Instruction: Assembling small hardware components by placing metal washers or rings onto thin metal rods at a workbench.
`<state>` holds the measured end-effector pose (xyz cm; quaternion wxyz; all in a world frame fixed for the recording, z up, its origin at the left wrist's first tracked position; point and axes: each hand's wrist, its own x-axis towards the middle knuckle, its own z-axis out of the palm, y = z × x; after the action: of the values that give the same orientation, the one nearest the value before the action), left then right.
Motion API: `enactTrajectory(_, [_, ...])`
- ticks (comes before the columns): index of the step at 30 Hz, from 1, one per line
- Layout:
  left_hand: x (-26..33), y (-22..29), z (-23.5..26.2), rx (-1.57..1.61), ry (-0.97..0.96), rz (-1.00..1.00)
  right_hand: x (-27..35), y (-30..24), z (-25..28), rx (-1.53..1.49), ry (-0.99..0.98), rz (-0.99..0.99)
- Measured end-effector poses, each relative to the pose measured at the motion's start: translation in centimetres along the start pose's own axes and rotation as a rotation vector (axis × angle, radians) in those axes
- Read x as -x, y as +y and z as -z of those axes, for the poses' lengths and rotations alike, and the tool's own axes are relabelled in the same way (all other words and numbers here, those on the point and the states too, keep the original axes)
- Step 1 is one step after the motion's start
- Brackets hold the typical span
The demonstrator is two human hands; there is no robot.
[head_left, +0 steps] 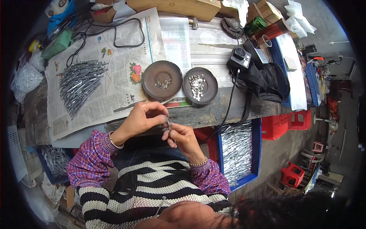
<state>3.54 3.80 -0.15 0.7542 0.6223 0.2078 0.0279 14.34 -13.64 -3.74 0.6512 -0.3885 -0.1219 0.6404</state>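
My left hand and my right hand meet in front of the table's near edge. Between them is a slim silvery metal piece, its exact kind too small to make out. The left thumb and fingers pinch its upper end, while the right fingers close round its lower part. Just beyond my hands, a round brown dish holds small metal pins. Beside it, a second brown dish contains small shiny round metal parts. On the left, many slim metal pieces lie heaped on newspaper.
A thin rod lies near the table edge. At the right sit a black boxy device with a cable and a black mesh bag. A blue crate of metal pieces stands below, near red stools. A hammer lies at the back.
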Motion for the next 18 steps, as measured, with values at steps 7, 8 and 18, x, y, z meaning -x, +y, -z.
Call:
enactTrajectory(7, [-0.2, 0.0, -0.4, -0.132, 0.046, -0.139, 0.2, -0.2, -0.2, 0.054, 0.008, 0.011])
enactTrajectory(8, [0.3, 0.3, -0.2, -0.150, 0.042, -0.098, 0.2, -0.2, -0.3, 0.097, 0.002, 0.014])
enactTrajectory(18, [1.8, 2.8, 0.5, 0.306, -0.010, -0.039, 0.1, -4.7, 2.1, 1.289, 0.544, 0.794])
